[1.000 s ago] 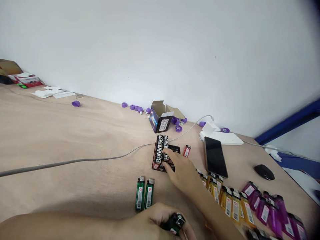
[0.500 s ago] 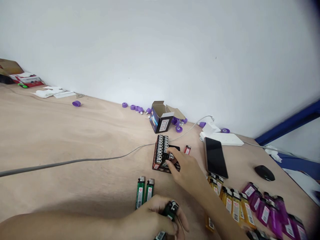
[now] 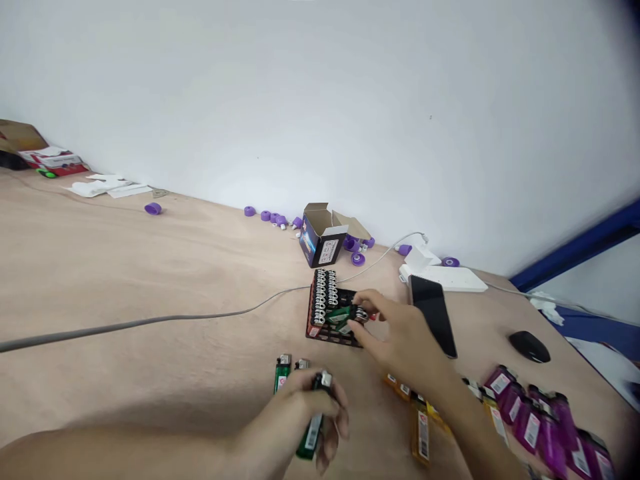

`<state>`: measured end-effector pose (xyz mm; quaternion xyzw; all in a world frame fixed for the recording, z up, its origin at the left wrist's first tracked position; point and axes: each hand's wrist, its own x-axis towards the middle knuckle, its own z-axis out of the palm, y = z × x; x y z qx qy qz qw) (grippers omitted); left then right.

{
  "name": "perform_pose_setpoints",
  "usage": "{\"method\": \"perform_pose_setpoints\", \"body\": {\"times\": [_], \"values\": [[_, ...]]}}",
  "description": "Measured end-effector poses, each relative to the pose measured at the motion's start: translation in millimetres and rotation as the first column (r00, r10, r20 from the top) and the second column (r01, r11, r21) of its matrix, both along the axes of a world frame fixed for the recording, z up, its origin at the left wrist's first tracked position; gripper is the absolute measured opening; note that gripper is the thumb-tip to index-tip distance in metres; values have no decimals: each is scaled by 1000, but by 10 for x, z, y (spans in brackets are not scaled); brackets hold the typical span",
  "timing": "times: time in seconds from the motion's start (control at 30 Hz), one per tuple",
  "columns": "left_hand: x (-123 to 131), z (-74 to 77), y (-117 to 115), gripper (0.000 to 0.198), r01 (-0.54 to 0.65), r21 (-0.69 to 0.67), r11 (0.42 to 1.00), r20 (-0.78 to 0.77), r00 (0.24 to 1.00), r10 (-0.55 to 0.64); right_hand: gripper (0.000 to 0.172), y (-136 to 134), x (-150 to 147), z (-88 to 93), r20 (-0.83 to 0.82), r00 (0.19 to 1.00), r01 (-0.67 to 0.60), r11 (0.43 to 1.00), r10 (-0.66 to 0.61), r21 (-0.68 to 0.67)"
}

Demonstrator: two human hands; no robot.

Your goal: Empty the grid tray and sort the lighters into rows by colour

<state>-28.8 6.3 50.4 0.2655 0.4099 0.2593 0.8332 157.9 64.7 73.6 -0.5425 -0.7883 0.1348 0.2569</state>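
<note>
Green lighter (image 3: 341, 314) now out of black tray (image 3: 327, 336), pinched in right hand (image 3: 405, 340); left hand (image 3: 295, 420), clamped round second lighter (image 3: 313, 430), has shifted up beside laid-out pair (image 3: 281, 373).

A small packing workshop, makeshift by the look of it. A bare plywood surface (image 3: 125, 280) runs along a plain white wall (image 3: 300, 100). Lighters (image 3: 540, 420) lie sorted by colour at 4 o'clock, and more stand packed in a black tray (image 3: 330, 333) at the centre. An opened carton (image 3: 320, 240) and loose purple caps (image 3: 273, 216) sit at 12 o'clock. A phone (image 3: 435, 313) and a mouse (image 3: 529, 347) lie at 3 o'clock.
</note>
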Motion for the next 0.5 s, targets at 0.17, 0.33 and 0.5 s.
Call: {"method": "perform_pose_setpoints", "body": {"times": [0.17, 0.33, 0.5], "values": [[-27, 31, 75, 40, -180, -48, 983, 180, 966, 185, 16, -206, 136, 400, -227, 963, -211, 935, 148, -285], [-12, 26, 21, 52, 50, -53, 997, 406, 913, -24, 19, -289, -84, 380, -278, 919, -382, 806, 280, -452], [-20, 35, -22, 39, 18, -85, 996, 389, 921, 16, 29, -275, -170, 324, -240, 926, -367, 848, 292, -383]]}}
